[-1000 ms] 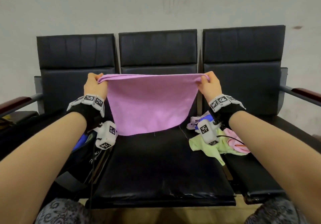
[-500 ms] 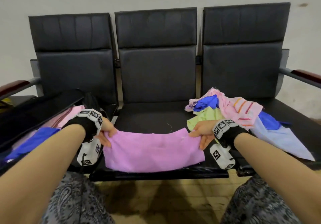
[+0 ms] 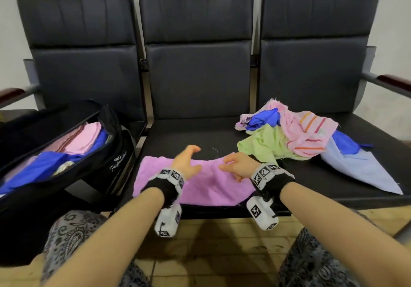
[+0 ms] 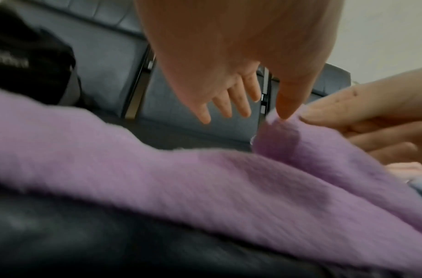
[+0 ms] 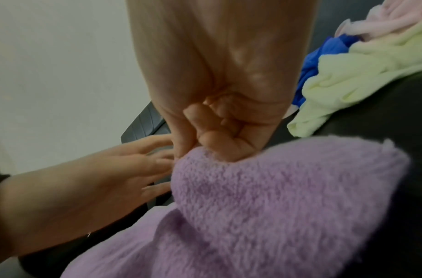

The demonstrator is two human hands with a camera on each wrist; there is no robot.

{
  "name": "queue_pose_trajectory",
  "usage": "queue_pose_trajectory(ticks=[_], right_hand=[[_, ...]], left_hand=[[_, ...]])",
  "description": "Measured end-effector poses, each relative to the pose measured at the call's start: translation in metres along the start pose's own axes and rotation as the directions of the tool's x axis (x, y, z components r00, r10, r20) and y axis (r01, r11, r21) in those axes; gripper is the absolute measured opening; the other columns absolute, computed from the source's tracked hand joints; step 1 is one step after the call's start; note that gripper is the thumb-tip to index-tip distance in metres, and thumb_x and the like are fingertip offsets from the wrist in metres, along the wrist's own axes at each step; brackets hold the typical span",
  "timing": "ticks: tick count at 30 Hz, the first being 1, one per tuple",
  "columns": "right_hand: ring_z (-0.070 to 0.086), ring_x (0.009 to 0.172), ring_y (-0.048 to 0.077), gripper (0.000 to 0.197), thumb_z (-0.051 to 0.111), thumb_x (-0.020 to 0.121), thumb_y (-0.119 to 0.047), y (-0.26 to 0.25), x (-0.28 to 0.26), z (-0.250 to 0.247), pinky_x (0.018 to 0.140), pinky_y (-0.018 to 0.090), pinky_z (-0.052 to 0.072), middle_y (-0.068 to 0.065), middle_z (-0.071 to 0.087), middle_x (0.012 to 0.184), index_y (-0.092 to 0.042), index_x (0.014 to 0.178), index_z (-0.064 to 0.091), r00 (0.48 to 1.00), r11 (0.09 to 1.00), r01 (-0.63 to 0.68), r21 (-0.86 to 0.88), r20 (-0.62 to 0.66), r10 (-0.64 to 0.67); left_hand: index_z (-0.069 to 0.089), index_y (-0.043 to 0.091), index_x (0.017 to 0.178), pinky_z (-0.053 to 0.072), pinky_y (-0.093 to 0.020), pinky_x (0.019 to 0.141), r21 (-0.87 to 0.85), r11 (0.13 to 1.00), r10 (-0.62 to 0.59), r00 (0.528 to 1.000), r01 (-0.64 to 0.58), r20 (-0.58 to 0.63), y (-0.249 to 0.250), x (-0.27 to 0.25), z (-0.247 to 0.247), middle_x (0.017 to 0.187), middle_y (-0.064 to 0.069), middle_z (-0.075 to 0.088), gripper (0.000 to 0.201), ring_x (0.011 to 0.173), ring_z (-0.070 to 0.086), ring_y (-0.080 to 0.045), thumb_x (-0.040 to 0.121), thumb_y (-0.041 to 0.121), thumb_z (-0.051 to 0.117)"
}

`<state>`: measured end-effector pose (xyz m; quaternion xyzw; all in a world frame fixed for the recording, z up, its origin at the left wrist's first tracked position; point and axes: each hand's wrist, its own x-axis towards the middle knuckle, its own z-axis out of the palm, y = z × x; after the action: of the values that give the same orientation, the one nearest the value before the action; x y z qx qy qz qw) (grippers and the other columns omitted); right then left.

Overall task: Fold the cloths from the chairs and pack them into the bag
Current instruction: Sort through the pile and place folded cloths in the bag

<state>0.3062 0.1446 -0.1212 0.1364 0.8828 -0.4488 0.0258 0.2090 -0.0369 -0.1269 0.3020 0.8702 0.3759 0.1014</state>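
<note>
A purple cloth (image 3: 211,188) lies across the front of the middle seat (image 3: 200,135), doubled into a long strip. My right hand (image 3: 233,165) pinches its far edge near the middle; the right wrist view shows the fingers (image 5: 217,139) curled onto the raised fold of the purple cloth (image 5: 276,206). My left hand (image 3: 188,161) hovers just left of it with fingers straight and spread (image 4: 228,105), holding nothing, above the purple cloth (image 4: 205,178). The open black bag (image 3: 106,160) sits on the left seat with folded pink and blue cloths inside.
A loose pile of cloths (image 3: 295,131) lies on the right seat: green (image 3: 262,146), striped pink, dark blue and a light blue one (image 3: 360,171) spread toward the front. Armrests (image 3: 391,82) flank the outer chairs. A tiled floor shows below the seat's edge.
The cloth went from stretched in the air to lying on the seat. Both hands have moved in from its ends to the middle; the left has let go, while the right still pinches it.
</note>
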Motion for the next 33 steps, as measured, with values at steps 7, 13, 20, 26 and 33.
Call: queue_pose_trajectory(ticks=[7,13,20,26,33], right_hand=[[0.046,0.041,0.005,0.015,0.064,0.089,-0.027,0.014,0.011,0.014,0.036,0.017,0.036,-0.001,0.049,0.063,-0.013,0.095,0.059,0.999,0.999,-0.042,-0.029,-0.031,0.041],[0.046,0.044,0.004,0.016,0.061,0.09,-0.016,0.035,0.019,-0.008,0.041,0.016,0.038,-0.004,0.059,0.062,-0.007,0.078,0.065,0.995,0.997,-0.072,0.009,-0.063,0.072],[0.062,0.086,0.029,0.013,0.069,0.078,-0.018,0.075,0.038,-0.009,0.077,0.032,0.047,0.011,0.064,0.081,-0.007,0.08,0.063,0.915,0.906,-0.334,-0.259,-0.319,0.246],[0.046,0.054,0.019,0.05,0.073,0.069,-0.053,0.073,0.042,0.02,0.052,0.027,0.034,0.004,0.048,0.058,-0.01,0.062,0.05,0.877,0.904,-0.418,-0.087,-0.3,0.376],[0.033,0.039,0.013,0.042,0.074,0.076,-0.026,0.072,0.027,0.009,0.037,0.018,0.026,-0.003,0.038,0.039,-0.014,0.049,0.043,0.907,0.909,-0.408,0.08,-0.073,0.414]], left_hand=[[0.059,0.005,0.097,0.04,-0.022,0.08,-0.319,0.945,-0.032,0.993,0.066,0.11,-0.013,0.008,0.067,0.089,-0.006,0.053,0.01,0.086,0.048,-0.016,0.092,0.013,0.056],[0.05,0.008,0.072,0.034,-0.012,0.06,-0.427,0.903,-0.049,0.999,0.04,-0.01,-0.027,0.01,0.081,0.069,-0.004,0.043,0.021,0.067,0.039,-0.013,0.086,0.017,0.063],[0.063,0.012,0.089,0.043,-0.016,0.073,-0.412,0.911,-0.108,0.978,0.025,-0.177,-0.04,0.006,0.089,0.084,-0.005,0.061,0.01,0.079,0.051,-0.015,0.085,0.021,0.066],[0.06,0.007,0.098,0.037,-0.026,0.07,-0.055,0.998,0.034,0.997,-0.038,-0.064,-0.034,0.002,0.089,0.079,-0.006,0.054,0.012,0.074,0.047,-0.02,0.091,0.018,0.058],[0.047,0.02,0.073,0.04,-0.03,0.075,-0.089,0.995,-0.028,0.992,0.039,0.127,-0.043,0.002,0.062,0.073,-0.004,0.054,0.022,0.075,0.048,-0.018,0.089,0.013,0.059]])
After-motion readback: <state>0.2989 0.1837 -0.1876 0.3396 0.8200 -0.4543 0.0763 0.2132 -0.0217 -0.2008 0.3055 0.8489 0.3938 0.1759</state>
